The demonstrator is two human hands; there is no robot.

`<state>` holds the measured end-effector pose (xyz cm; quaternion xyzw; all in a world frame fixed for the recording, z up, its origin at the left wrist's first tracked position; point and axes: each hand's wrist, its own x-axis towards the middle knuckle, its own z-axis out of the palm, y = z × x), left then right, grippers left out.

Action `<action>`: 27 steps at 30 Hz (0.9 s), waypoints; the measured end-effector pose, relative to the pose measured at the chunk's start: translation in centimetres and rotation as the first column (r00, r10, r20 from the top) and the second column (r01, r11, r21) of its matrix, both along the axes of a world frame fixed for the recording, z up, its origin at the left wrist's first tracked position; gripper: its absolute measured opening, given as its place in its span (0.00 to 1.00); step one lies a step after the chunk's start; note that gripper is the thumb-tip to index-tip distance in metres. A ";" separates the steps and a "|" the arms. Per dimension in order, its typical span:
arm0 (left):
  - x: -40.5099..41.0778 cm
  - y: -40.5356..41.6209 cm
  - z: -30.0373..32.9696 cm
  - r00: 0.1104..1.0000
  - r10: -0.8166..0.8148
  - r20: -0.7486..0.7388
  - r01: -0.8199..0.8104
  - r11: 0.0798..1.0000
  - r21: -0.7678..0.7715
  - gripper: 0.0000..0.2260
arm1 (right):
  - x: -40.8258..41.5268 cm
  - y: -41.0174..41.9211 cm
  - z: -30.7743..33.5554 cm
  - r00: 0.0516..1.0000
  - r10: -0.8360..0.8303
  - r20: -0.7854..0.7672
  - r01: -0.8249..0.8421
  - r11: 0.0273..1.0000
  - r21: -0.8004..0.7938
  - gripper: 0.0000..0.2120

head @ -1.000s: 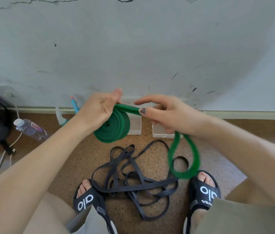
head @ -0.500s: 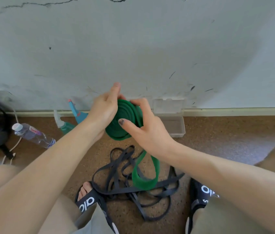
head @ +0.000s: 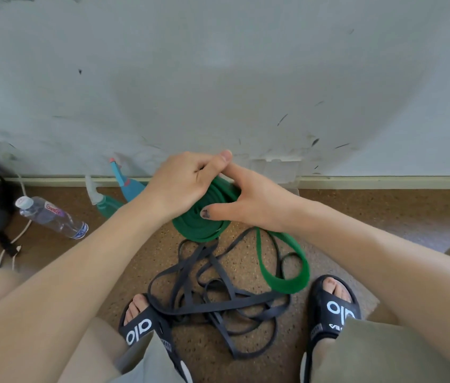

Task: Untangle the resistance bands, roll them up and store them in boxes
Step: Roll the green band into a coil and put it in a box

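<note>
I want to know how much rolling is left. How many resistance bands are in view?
2. The green band is held in both hands, mostly coiled, its tail looping down. The dark band lies tangled on the floor between the feet; that heap may hold more than one.

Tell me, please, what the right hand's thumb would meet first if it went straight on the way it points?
Probably the left hand: the right hand has its thumb lying across the coiled green rubber resistance band, tip aimed leftward at the left wrist. Depth is unclear, so it might pass just below it.

Matt rubber green band (head: 204,217); speckled rough floor (head: 384,217); clear plastic bottle (head: 52,217).
</note>
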<state>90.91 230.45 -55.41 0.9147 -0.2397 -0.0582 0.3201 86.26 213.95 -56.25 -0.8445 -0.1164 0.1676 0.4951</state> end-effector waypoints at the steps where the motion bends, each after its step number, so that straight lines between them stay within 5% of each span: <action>1: -0.1 0.1 -0.1 1.000 0.018 -0.008 -0.018 1.000 -0.002 0.31 | 0.0 -0.1 0.1 1.000 0.010 0.000 -0.010 1.000 -0.006 0.34; 5: 0.8 1.3 0.2 0.987 0.160 -0.004 -0.160 0.987 -0.017 0.32 | 0.0 -1.4 1.4 1.000 -0.002 0.017 0.002 0.999 -0.032 0.38; 9: 1.6 2.8 0.9 0.933 0.356 -0.052 -0.360 0.927 -0.104 0.26 | -0.6 -2.3 2.0 0.998 -0.022 0.061 0.026 0.997 -0.070 0.30; 12: 1.5 2.4 0.1 0.862 0.442 -0.248 -0.499 0.828 -0.257 0.27 | -2.0 -0.7 1.0 0.992 -0.087 0.086 0.088 0.996 -0.003 0.26; 16: 1.4 1.1 -0.6 0.653 0.474 -0.591 -0.735 0.586 -0.342 0.34 | -3.5 2.1 -1.1 0.963 -0.226 0.145 0.210 0.970 0.120 0.31; 19: 0.5 0.4 -1.2 0.549 0.400 -0.734 -0.776 0.571 -0.269 0.29 | -3.9 2.9 -1.6 0.940 -0.309 0.143 0.279 0.940 0.198 0.25; 21: 0.3 0.0 -0.9 0.603 0.357 -0.714 -0.706 0.655 -0.268 0.28 | -3.7 2.5 -1.6 0.940 -0.313 0.134 0.282 0.936 0.210 0.21; 24: 0.3 0.2 -0.1 0.896 0.303 -0.325 -0.379 0.903 -0.203 0.25 | -3.0 1.5 -1.5 0.974 -0.185 0.134 0.172 0.980 0.105 0.20; 27: 0.1 0.6 -0.5 0.975 0.094 -0.200 -0.110 0.991 -0.072 0.36 | -2.8 0.9 -1.4 0.992 -0.061 0.114 0.061 0.998 -0.001 0.22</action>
